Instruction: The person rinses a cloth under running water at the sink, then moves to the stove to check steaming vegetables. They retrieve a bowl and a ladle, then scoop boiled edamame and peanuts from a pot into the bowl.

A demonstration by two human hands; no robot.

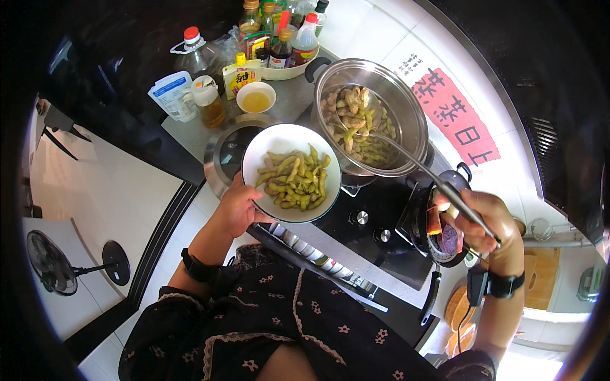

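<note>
My left hand [240, 202] grips the rim of a white bowl [291, 138] with edamame pods [295, 181] in it. The bowl is held over the near edge of the cooktop, partly covering a glass pot lid [228, 152]. My right hand [486, 219] is closed around the handle of a metal ladle [414, 159]. Its head, heaped with peanuts in the shell [352, 102] and some pods, is inside a large steel pot [419, 114]. More pods and peanuts lie in the pot below the ladle.
Right of the pot, a dark pan [448, 257] holds purple and orange pieces of food. At the back left stand a small bowl of yellow liquid [256, 89], an oil jar [209, 107], a large plastic jug [200, 57] and a tray of sauce bottles [286, 72]. Cooktop knobs [362, 217] face me.
</note>
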